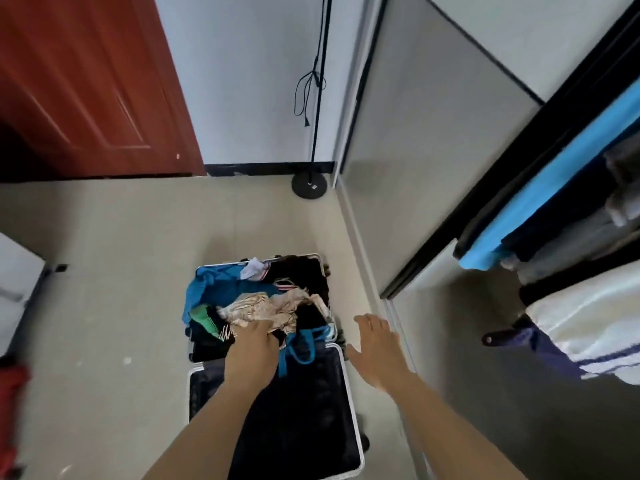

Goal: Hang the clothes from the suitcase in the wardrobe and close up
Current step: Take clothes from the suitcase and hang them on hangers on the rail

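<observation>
On the floor [104, 289], open flat: suitcase [311, 410]. In its far half: clothes [256, 306], heaped. On that heap: left hand [252, 344]. Just right of the suitcase: right hand [377, 344]. Farther right of the suitcase: wardrobe [433, 150], garments [540, 202] hanging inside. Behind the suitcase: stand base [309, 184]. Behind it and to the left: door [86, 81].

Reddish-brown panelled door [86, 81] at upper left, beside pale wall [242, 64]. Black skirting [263, 168] runs along the wall foot. In the corner, a black pole [320, 81] rises from a round black base [309, 184] standing on the beige tiled floor [104, 271]. A black cable [306, 95] hangs in loose loops off the pole. White object [17, 271] at left edge, red object [12, 386] below it; both blurred, unidentified.
</observation>
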